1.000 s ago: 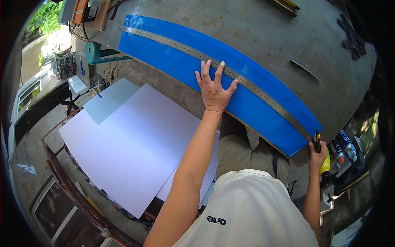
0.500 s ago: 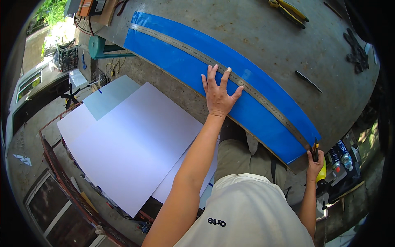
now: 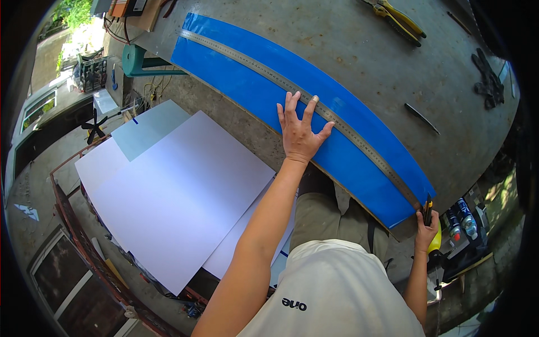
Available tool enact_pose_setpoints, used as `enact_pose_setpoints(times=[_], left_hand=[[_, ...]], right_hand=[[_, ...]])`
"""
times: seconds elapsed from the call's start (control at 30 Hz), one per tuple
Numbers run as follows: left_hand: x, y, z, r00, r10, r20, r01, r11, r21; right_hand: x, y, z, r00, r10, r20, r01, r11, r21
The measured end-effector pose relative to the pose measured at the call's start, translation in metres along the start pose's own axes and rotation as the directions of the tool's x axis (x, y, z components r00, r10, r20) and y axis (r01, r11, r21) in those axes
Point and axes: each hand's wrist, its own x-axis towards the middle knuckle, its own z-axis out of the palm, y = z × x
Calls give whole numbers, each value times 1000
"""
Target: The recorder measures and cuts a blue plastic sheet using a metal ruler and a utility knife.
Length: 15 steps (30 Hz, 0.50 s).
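Note:
A long blue sheet lies along the near edge of the grey worktable, and a steel ruler runs lengthwise over it. My left hand rests near the middle, fingers spread, with fingertips pressing on the ruler and the sheet. At the right end of the sheet, my right hand grips a black and orange utility knife held upright beside the ruler's end. Whether its blade touches the sheet is too small to tell.
On the worktable lie yellow-handled pliers, a thin pen-like tool and black gloves. Large white sheets are stacked at my left. Spray cans stand at the right, near a yellow bottle.
The whole view has shifted slightly. My left hand stays spread on the ruler, and my right hand still holds the utility knife at the sheet's right end.

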Motion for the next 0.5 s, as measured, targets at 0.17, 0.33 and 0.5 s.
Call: enact_pose_setpoints(times=[0.17, 0.33, 0.5], left_hand=[[-1, 0, 0, 1000, -4, 5, 4, 1000, -3], [0, 2, -1, 1000, -5, 10, 5, 1000, -1], [0, 2, -2, 1000, -9, 17, 9, 1000, -5]], right_hand=[[0, -3, 0, 1000, 9, -9, -9, 1000, 17], [-1, -5, 0, 1000, 17, -1, -17, 1000, 14], [-2, -3, 0, 1000, 16, -11, -15, 1000, 20]])
